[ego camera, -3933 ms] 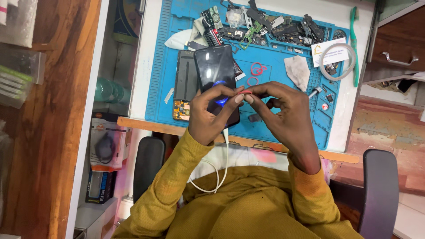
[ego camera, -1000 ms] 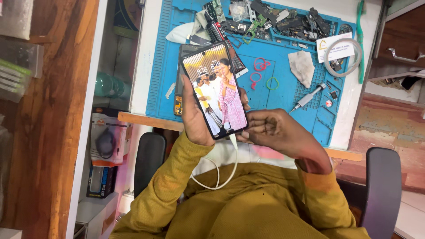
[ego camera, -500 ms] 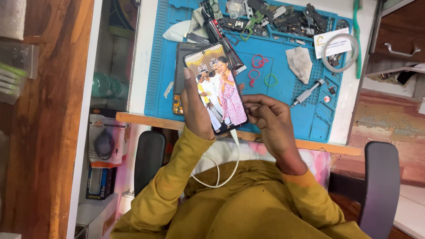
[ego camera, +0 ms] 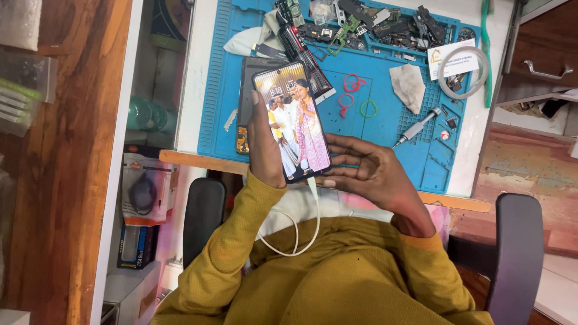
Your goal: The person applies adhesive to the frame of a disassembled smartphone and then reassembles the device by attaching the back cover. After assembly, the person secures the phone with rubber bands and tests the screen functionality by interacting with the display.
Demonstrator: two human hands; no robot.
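Left hand [ego camera: 265, 150] wrapped round left edge of smartphone [ego camera: 293, 120], thumb up along bezel, palm behind: firm clasp, phone held tilted above blue repair mat [ego camera: 415, 162], screen lit w/ a photo of people. Right hand [ego camera: 370, 171] at 3 o'clock of phone, fingers spread and cupped under lower right corner, tips touching edge; supporting, not clenched, holding nothing else. White cable [ego camera: 301, 232] plugged in at 6 o'clock end, looping down over lap of mustard-yellow top [ego camera: 337, 283].

Risks, judged from this view:
- Cable loop hanging slack near chair armrest [ego camera: 201, 216]; a snag or sudden tug could yank port end, maybe pull phone out of a one-sided clasp.
- Most of the weight on left hand alone; if right-hand fingers slip off, could tip toward 3 o'clock and drop onto mat.
- Second dark handset [ego camera: 247, 90] lying flat on mat directly behind, at 10 o'clock of held phone; a drop likely means glass on glass.
- Screwdriver [ego camera: 418, 125] at 3 o'clock, point toward centre of mat, plus loose small parts [ego camera: 373, 24] heaped at 12 o'clock: hard bits, scratch hazard if phone set down w/o looking.
- Rubber bands [ego camera: 352, 90] red and green at 2 o'clock, tape roll [ego camera: 462, 71] further out; minor, but could end up under phone, leaving it rocking.
- Mat edge close to desk front; anything nudged toward 6 o'clock could fall to lap or floor.
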